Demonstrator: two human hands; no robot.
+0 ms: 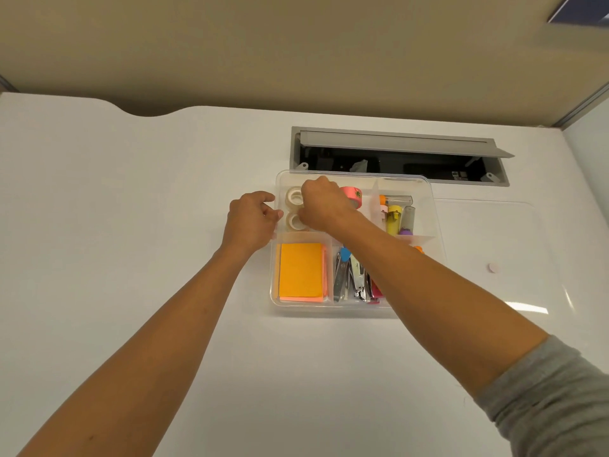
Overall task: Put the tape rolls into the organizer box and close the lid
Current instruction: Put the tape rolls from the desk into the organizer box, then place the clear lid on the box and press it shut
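Note:
The clear organizer box (436,225) stands open on the white desk. Its far-left compartment holds two whitish tape rolls, the far one (294,196) and the near one (294,222), plus a pink tape roll (353,194) to their right. My right hand (324,206) reaches down into this compartment with curled fingers that close on the near whitish roll. My left hand (252,222) is at the box's left wall, its thumb and fingertips pinched against the rim. The clear lid (514,232) lies flat on the desk to the right of the box.
Other compartments hold orange sticky notes (300,272), staplers and clippers (352,278), and markers (395,216). An open cable hatch (395,153) is set in the desk just behind the box. A small pink disc (493,267) shows at the lid.

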